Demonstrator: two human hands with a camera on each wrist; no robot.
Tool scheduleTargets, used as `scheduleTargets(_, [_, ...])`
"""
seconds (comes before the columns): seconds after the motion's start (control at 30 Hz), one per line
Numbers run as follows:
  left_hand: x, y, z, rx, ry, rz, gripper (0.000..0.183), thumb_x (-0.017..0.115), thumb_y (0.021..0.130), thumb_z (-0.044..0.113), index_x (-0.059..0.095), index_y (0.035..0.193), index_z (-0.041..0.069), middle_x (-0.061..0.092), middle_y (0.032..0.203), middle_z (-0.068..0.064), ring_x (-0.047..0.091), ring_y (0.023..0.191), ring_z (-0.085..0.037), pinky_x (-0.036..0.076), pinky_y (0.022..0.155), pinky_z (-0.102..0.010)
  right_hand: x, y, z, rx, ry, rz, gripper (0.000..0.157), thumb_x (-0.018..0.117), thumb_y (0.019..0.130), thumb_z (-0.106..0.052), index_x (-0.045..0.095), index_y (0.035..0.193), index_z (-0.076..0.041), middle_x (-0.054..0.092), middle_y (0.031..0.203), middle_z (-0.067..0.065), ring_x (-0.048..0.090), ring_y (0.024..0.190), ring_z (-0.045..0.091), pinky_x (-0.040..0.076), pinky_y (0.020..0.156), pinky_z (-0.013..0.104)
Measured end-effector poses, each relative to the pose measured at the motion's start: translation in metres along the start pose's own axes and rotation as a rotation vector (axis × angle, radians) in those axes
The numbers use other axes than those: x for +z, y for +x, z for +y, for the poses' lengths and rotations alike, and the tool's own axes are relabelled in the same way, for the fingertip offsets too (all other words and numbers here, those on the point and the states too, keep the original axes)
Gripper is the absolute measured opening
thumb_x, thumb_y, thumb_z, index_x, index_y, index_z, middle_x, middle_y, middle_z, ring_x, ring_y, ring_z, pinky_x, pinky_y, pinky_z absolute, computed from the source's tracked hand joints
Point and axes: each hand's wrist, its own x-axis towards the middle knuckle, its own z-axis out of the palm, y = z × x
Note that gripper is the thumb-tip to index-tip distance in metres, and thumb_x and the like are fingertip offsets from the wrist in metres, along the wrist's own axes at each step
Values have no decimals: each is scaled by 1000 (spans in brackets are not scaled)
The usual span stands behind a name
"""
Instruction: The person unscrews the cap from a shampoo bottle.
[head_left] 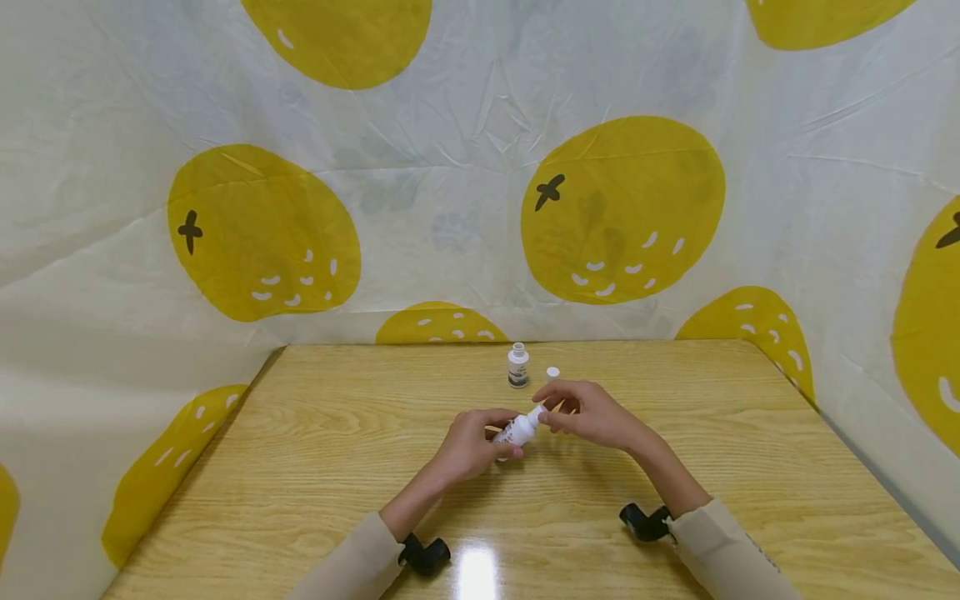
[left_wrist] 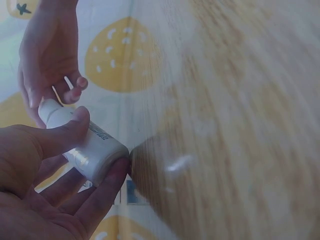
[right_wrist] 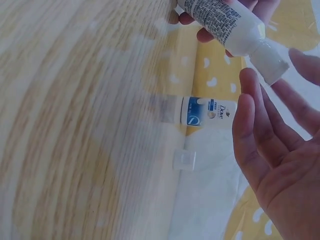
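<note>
My left hand (head_left: 467, 444) grips a small white bottle (head_left: 515, 432), thumb on one side and fingers round the other. The bottle tilts, its white cap (right_wrist: 269, 61) pointing up toward my right hand (head_left: 592, 414). Dense small print covers the side of the bottle seen in the right wrist view. Loosely spread, the right hand's fingers surround the cap; in the right wrist view the thumb stands slightly off it. Behind the hands a second white bottle (head_left: 517, 367), labelled Dove, stands upright with its neck uncovered. Next to it sits a loose white cap (head_left: 552, 372).
The hands work over a wood-grain table (head_left: 360, 433). A white cloth (head_left: 442, 225) printed with large yellow fruit hangs behind the table and along its sides. Each wrist wears a black camera mount (head_left: 426, 556).
</note>
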Motion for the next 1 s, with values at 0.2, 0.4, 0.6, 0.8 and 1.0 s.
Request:
scheduleTargets(0.2, [0,0,2,3,-7,-1,47,86,84,12,73,128,9,75,124,-11,75,106,-28,63,83,-32,0,0,2,21,-1,15,24,67,102,-24,71,114,-4,72,99,24,70,82,40,62,73,49])
scheduleTargets(0.4, [-1,-1,2,9,-16,-1,45,86,83,11,73,127,8,75,122,-12,75,103,-28,63,81,-30,-1,0,2,5,-12,8,22,68,101,-19,71,116,-4,73,102,22,69,82,39,62,71,45])
scheduleTargets(0.6, [-1,-2,2,1,-11,-1,45,86,84,12,73,127,9,75,122,-12,75,102,-27,63,81,-32,-1,0,0,-16,0,-9,26,69,99,-13,68,121,1,74,108,17,70,85,37,63,75,48])
scheduleTargets(0.8, [-1,-2,3,0,-9,4,46,86,84,11,73,128,8,76,122,-12,75,102,-27,63,81,-31,-1,0,1,-9,19,-20,30,69,99,-14,66,123,3,71,105,24,70,83,39,62,70,48])
scheduleTargets(1.0, [-2,-2,4,0,-6,3,46,87,83,11,73,128,9,75,123,-11,76,102,-28,63,80,-31,-1,1,3,9,23,-10,30,69,99,-12,65,124,5,71,103,19,70,85,40,62,72,51])
